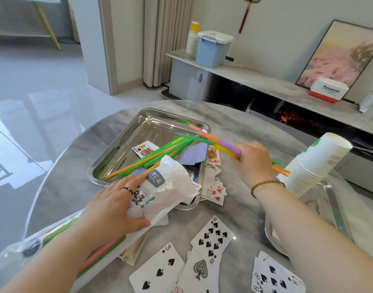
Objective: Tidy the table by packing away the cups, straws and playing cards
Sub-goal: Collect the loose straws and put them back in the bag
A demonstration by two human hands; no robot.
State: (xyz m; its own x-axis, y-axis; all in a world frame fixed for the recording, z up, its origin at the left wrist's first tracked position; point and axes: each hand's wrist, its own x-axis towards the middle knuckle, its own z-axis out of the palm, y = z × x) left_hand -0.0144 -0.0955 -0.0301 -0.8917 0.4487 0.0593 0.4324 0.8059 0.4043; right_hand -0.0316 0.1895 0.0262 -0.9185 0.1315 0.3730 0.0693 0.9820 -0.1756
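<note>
My left hand (pixel 115 208) grips the open end of a clear plastic straw bag (pixel 168 187) that lies along my left forearm with straws inside. My right hand (pixel 253 159) holds a bunch of coloured straws (pixel 215 142) above the right edge of a steel tray (pixel 126 142). More green and orange straws (pixel 151 155) lie slanted in that tray over some playing cards. Loose playing cards (pixel 211 235) are spread on the near table and beside the tray. A tilted stack of white paper cups (pixel 312 163) stands at the right in a second steel tray (pixel 333 206).
The round grey marble table (pixel 244 123) holds everything. Behind it runs a low cabinet with a blue lidded bin (pixel 213 49), another cup stack (pixel 193 39), a red-and-white box (pixel 329 89) and a leaning picture. Glossy floor lies to the left.
</note>
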